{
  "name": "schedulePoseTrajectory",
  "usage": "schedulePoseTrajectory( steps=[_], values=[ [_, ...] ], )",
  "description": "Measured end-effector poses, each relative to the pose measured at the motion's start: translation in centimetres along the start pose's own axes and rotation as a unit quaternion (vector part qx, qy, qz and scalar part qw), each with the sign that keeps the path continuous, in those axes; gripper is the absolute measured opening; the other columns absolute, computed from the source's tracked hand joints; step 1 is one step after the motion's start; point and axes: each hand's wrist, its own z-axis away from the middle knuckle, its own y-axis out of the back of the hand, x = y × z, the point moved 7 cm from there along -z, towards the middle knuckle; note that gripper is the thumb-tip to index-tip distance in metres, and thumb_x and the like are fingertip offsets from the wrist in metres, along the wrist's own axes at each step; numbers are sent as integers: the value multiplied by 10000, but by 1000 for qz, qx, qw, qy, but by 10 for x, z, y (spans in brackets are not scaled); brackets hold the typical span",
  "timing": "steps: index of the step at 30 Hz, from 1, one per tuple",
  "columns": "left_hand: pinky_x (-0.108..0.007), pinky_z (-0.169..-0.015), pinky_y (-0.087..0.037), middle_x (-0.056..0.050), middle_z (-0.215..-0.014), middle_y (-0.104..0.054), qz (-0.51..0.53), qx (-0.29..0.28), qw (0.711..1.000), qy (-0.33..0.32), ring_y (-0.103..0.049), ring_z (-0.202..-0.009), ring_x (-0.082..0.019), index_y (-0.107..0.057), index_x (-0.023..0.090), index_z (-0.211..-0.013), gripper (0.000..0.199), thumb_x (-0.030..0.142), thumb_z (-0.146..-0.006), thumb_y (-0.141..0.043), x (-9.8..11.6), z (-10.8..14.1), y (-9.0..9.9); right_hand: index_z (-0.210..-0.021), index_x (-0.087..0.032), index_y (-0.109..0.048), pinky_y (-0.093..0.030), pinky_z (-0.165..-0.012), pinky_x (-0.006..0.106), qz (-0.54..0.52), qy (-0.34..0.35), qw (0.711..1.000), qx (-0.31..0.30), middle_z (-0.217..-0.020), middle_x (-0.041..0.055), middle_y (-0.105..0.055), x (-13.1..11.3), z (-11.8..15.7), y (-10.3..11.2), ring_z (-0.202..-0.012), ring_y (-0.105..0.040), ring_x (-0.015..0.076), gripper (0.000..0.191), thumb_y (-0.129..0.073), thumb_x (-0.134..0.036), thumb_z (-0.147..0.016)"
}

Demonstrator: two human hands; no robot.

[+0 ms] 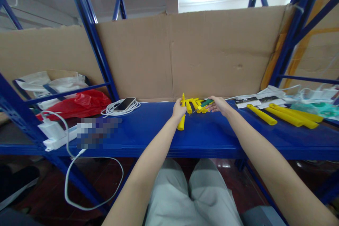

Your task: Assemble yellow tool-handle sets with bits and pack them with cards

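Note:
My left hand (179, 109) is wrapped round a yellow plastic piece (181, 124), which stands roughly upright over the blue shelf top. In my right hand (219, 105) is a screwdriver with a green handle (207, 102), its thin shaft pointing left and down toward the yellow piece. Behind and between the hands lies a group of several yellow parts (189, 107) on the shelf. Farther right, several long yellow tubes (262, 114) rest on the blue surface, away from my hands.
A phone (125, 104) lies on a coiled white cable (109, 109) at the back left. Nearer are a white power strip (59, 140) and a red bag (84, 103). White-and-black packets (247, 101) sit at the right. Cardboard (212, 53) closes the back, between blue posts (92, 39).

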Motion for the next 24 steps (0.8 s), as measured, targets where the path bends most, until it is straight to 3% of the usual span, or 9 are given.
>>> schedulePoseTrajectory(
  steps=[3,7,12,18,24],
  values=[
    [-264,-613,-534,-92,-1187,-636,12,-15,1000,2,-672,-750,-173,-537,190,-1237,622,-63,-670,-500,0,0,-4,-861,-115,-543,-395,-419,202,34,-39,998,-24,-537,57,-630,7,-2,-1,-400,-546,113,224,-395,-273,-918],
    [-280,-794,-522,-117,-1236,-610,22,-25,999,-7,-654,-964,-197,-524,163,-1257,661,-99,-649,-504,0,0,-8,-853,-148,-517,-314,-384,186,86,-80,992,-47,-489,-14,-538,18,-5,2,-342,-431,77,204,-402,-303,-921],
    [-262,-762,-520,-143,-1303,-558,10,-51,999,-4,-651,-963,-201,-461,148,-1312,711,-60,-645,-592,-1,4,-14,-727,-162,-480,-230,-370,175,228,-115,966,-44,-467,-49,-442,35,-12,8,-338,-323,45,271,-508,-377,-890],
    [-261,-768,-517,-143,-1280,-574,61,-56,995,50,-645,-994,-200,-456,145,-1304,668,-52,-682,-595,-1,16,-21,-614,-163,-488,-287,-396,205,396,-67,916,-20,-420,-34,-394,31,-14,14,-368,-355,70,429,-502,-506,-871],
    [-266,-819,-507,-122,-1308,-558,75,-56,994,65,-632,-1037,-196,-490,169,-1269,640,-61,-681,-599,-1,19,-22,-646,-134,-573,-349,-428,232,487,-30,873,-25,-404,-10,-424,21,-9,10,-373,-414,102,422,-488,-472,-886]
  ],
)
